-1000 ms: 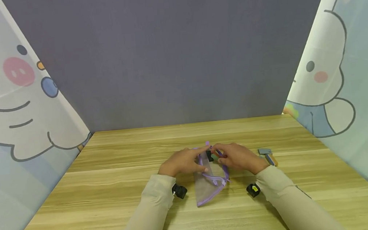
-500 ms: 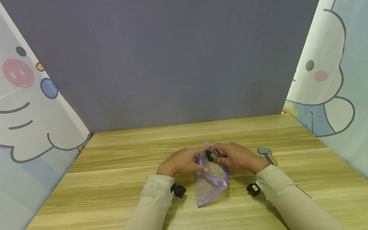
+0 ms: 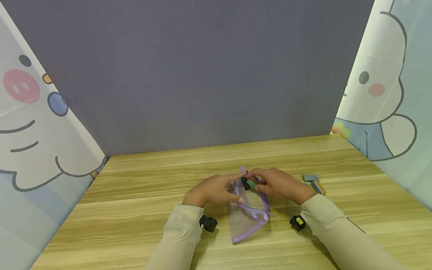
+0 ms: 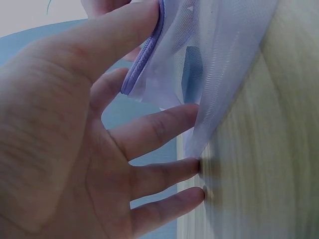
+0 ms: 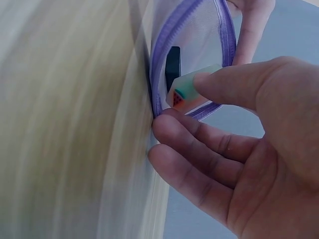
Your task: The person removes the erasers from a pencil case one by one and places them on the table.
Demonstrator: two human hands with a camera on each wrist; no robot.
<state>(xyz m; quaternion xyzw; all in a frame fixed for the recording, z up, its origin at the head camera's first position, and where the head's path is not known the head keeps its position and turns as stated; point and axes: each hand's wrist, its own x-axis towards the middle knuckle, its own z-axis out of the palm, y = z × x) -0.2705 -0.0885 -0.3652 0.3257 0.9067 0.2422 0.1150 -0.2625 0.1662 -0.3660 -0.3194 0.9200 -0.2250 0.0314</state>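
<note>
A see-through mesh pouch with purple zipper trim lies on the table between both hands, its mouth spread apart. My left hand holds the zipper edge between thumb and index finger, while other fingers touch the mesh. At the mouth, my right hand pinches a small pale green block with a red-orange dotted part; it looks like an eraser. A dark block sits inside the pouch, showing bluish through the mesh in the left wrist view. The right index fingertip is partly hidden behind the green block.
Right of the right hand, a grey-blue block lies near a blue, white and orange block. A thin dark edge shows beside the right forearm. A grey panel stands behind the wooden table.
The pouch's near zipper end has shifted slightly to the right. The green block has turned slightly in the right fingers. My left forearm has moved a little left; the right hand stays nearly still.
</note>
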